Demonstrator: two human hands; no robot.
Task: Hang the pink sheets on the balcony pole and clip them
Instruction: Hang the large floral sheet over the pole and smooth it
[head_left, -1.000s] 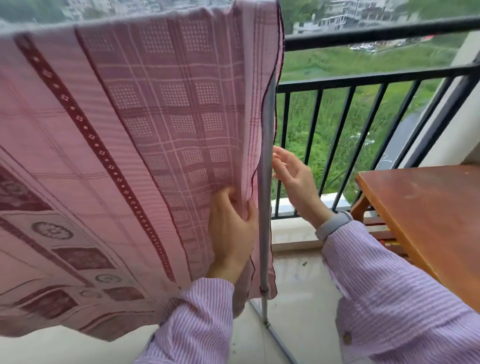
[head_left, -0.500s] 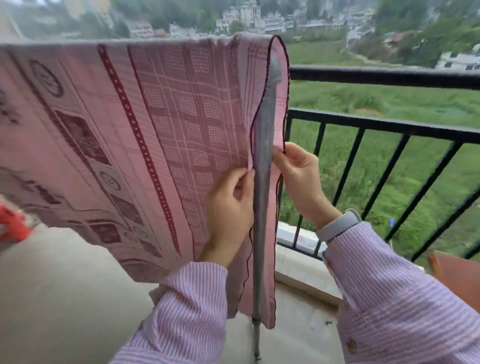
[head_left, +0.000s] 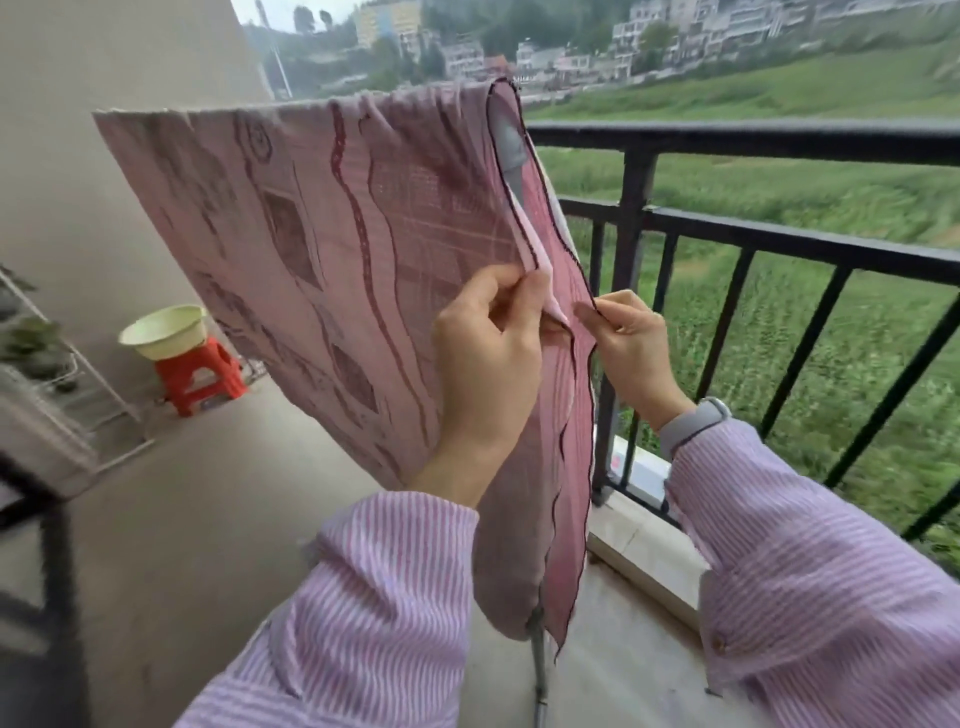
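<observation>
A pink patterned sheet (head_left: 311, 249) hangs folded over a rail that it hides, spreading left from the upright grey pole (head_left: 538, 660) of the drying stand. At the sheet's right end, the two hanging layers meet beside the pole. My left hand (head_left: 488, 353) pinches the near layer's edge at mid height. My right hand (head_left: 631, 345) pinches the dark-trimmed edge of the far layer, just to the right. The two hands are almost touching. No clip is visible.
A black balcony railing (head_left: 727, 234) runs along the right, close behind the sheet. A red stool (head_left: 200, 376) carrying a pale green basin (head_left: 163, 330) stands at the far left wall. A metal shelf rack (head_left: 47, 374) is at the left edge.
The view has swung left and up. Both hands have gone from either side of the pole to pinching the sheet's edges close together, and the sheet now hangs wrinkled.
</observation>
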